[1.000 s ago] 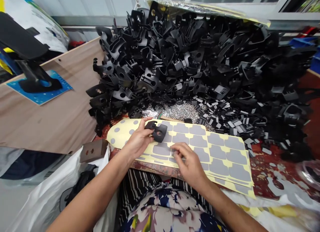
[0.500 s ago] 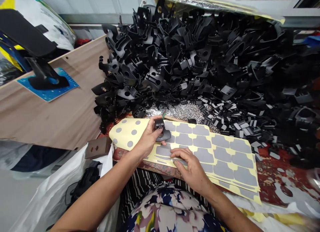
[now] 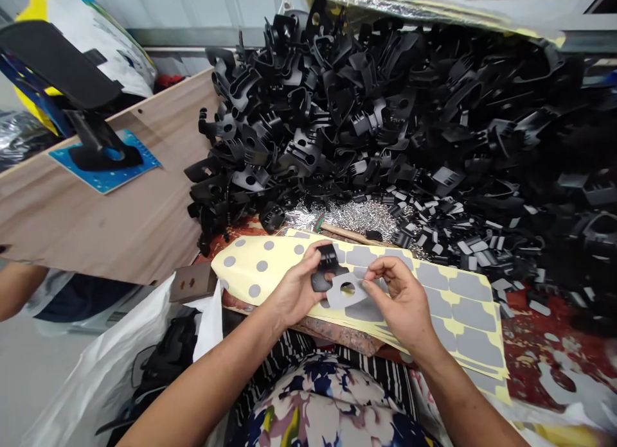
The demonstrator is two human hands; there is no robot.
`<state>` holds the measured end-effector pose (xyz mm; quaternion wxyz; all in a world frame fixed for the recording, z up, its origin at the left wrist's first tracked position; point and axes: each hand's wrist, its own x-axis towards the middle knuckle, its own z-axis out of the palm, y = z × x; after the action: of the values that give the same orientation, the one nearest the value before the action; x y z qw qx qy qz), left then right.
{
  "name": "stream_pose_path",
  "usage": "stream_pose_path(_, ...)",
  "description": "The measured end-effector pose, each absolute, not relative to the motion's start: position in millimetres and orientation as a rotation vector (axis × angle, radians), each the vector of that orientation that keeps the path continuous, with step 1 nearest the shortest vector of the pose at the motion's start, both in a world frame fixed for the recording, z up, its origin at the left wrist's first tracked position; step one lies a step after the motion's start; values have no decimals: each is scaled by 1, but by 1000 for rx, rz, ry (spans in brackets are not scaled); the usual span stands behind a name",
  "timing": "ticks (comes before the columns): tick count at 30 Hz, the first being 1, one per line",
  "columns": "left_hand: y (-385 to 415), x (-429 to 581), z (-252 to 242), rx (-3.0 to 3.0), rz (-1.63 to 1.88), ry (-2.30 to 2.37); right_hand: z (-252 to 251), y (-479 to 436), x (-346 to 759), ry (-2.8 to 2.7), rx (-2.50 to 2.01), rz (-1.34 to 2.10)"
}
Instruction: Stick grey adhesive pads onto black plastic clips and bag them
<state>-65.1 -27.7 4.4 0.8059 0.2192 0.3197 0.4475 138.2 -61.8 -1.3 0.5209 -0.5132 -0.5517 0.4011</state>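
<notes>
A black plastic bracket (image 3: 329,259) is gripped in my left hand (image 3: 299,286), over the yellow sticker sheets. My right hand (image 3: 400,299) pinches a grey sticker (image 3: 348,290) with a round hole by its right edge. The sticker lies right against the lower part of the bracket; whether it is stuck on I cannot tell. Beneath both hands spread yellow backing sheets (image 3: 499,334) bearing rows of grey stickers. On the left, another yellow sheet (image 3: 245,262) carries grey round dots.
A large heap of black plastic parts (image 3: 357,100) rises behind. Before it lie small metal pieces (image 3: 357,217) and a wooden-handled tool (image 3: 347,232). A brown block (image 3: 193,283), a wooden board (image 3: 159,151) with a black stand (image 3: 99,135), and a white bag (image 3: 110,357) are left. Another person's arm (image 3: 19,289) shows far left.
My right hand has lifted a grey sticker off the sheet and brought it to the bracket. My left hand has shifted slightly right with the bracket. Another person's arm has appeared at far left.
</notes>
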Motion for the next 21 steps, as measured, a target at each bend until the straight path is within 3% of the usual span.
stream_pose_path(21, -41, -49, 3, 404, 931, 577, -22, -58, 124, -1360, -1307, 792)
